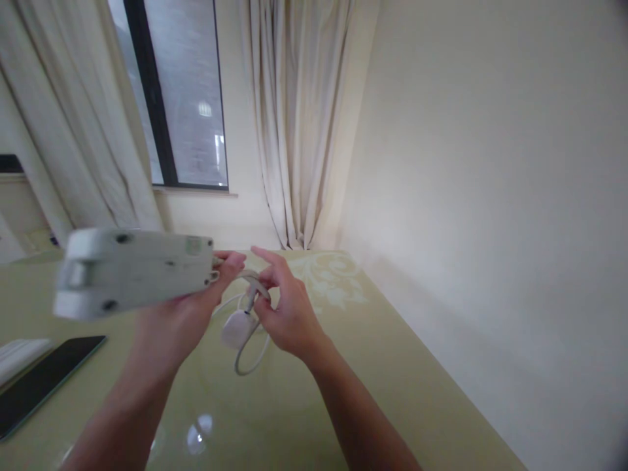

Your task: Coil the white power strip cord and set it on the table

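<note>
A long white power strip (147,269), its underside with dark round feet facing me, is raised above the table. My left hand (191,314) grips it from below, with the thumb near its cable end. My right hand (292,311) pinches a loop of the white cable (251,371) between thumb and fingers, with the index finger stretched out. A round white plug (238,328) hangs on the cable between my hands. The left fingers are partly hidden behind the strip.
A glossy pale green table (294,418) lies below, patterned with white scrolls at the far corner. At the left are a flat black tablet-like slab (49,379) and a white object (22,356). A wall (466,196) borders the right; curtains (299,131) hang behind.
</note>
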Available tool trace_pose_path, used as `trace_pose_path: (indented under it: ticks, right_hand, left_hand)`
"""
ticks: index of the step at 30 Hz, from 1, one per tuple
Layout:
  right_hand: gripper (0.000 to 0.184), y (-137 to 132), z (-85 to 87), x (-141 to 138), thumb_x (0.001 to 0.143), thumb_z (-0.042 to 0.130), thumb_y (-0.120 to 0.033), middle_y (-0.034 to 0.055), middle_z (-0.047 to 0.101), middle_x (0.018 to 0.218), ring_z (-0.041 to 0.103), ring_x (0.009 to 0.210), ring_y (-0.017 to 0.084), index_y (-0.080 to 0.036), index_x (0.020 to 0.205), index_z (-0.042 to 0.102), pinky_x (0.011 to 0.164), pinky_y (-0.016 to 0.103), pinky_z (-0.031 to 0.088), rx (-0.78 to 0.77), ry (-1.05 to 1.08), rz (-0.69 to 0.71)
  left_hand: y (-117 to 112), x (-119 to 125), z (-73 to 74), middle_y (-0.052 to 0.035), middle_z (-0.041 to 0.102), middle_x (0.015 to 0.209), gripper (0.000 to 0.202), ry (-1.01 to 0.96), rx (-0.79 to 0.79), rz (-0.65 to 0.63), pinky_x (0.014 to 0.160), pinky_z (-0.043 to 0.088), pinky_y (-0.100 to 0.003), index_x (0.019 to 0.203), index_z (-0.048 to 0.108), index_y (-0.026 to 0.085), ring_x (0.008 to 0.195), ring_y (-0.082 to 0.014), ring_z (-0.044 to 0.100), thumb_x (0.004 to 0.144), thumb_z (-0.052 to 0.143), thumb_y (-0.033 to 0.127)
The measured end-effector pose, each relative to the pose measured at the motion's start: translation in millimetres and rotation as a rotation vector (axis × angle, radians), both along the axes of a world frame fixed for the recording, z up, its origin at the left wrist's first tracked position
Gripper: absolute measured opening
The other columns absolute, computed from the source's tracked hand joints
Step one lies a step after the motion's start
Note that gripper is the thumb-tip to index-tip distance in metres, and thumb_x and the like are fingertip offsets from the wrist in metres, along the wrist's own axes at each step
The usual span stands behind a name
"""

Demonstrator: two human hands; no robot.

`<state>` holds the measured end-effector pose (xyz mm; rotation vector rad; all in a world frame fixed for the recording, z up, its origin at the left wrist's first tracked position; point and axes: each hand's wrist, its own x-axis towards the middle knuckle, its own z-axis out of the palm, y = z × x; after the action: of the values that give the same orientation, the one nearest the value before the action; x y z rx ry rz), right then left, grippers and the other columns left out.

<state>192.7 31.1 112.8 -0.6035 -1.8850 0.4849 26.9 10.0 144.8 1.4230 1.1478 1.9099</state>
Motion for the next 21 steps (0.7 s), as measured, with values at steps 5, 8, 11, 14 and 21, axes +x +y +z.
trace_pose_path:
  ticks: [5, 8, 11, 14, 21]
  right_hand:
    - [0.083, -11, 11.5, 13, 0.091, 0.057, -0.007, 0.0011, 0.078, 0.114, 0.073, 0.101, 0.019, -0.031, 0.166, 0.030, 0.095, 0.034, 0.057, 0.036, -0.124, 0.105]
    - [0.067, -15, 18.7, 25, 0.095, 0.059, -0.008, 0.0061, 0.073, 0.134, 0.071, 0.114, 0.021, -0.029, 0.157, 0.044, 0.101, 0.036, 0.054, 0.203, -0.272, 0.030]
    - [0.034, -16, 23.2, 33, 0.103, 0.057, -0.015, 0.0065, 0.076, 0.124, 0.070, 0.111, 0.020, -0.027, 0.135, 0.063, 0.099, 0.035, 0.053, 0.416, -0.414, -0.059]
    - [0.023, -14, 20.2, 31, 0.107, 0.058, -0.023, 0.0040, 0.077, 0.118, 0.068, 0.107, 0.020, -0.032, 0.121, 0.073, 0.097, 0.035, 0.053, 0.592, -0.482, -0.147]
    - [0.024, -1, -7.8, 13, 0.101, 0.065, -0.029, 0.0064, 0.073, 0.120, 0.068, 0.115, 0.025, -0.036, 0.119, 0.080, 0.105, 0.043, 0.055, 0.472, 0.019, -0.223]
  left_hand:
    - [-2, -4, 9.8, -0.0048, 0.072, 0.075, 0.023, -0.227, -0.096, -0.126, 0.040, 0.036, -0.019, 0.075, 0.079, 0.020, 0.052, -0.0102, 0.047, 0.069, 0.091, 0.039]
    - [0, -3, 12.6, -0.0054, 0.071, 0.075, 0.025, -0.315, -0.239, -0.216, 0.043, 0.044, -0.016, 0.074, 0.078, 0.017, 0.055, -0.0094, 0.054, 0.065, 0.093, 0.035]
    - [1, -6, 14.1, -0.0036, 0.068, 0.071, 0.024, -0.385, -0.366, -0.314, 0.041, 0.045, -0.013, 0.079, 0.077, 0.015, 0.050, -0.0071, 0.053, 0.072, 0.090, 0.034]
    - [4, -9, 15.8, -0.0013, 0.063, 0.065, 0.021, -0.478, -0.471, -0.381, 0.038, 0.045, -0.015, 0.082, 0.074, 0.017, 0.046, -0.0081, 0.053, 0.082, 0.085, 0.035]
    - [18, 17, 4.2, -0.0031, 0.067, 0.067, 0.025, -0.646, -0.532, -0.603, 0.040, 0.051, -0.023, 0.079, 0.069, 0.018, 0.047, -0.0126, 0.057, 0.091, 0.079, 0.037]
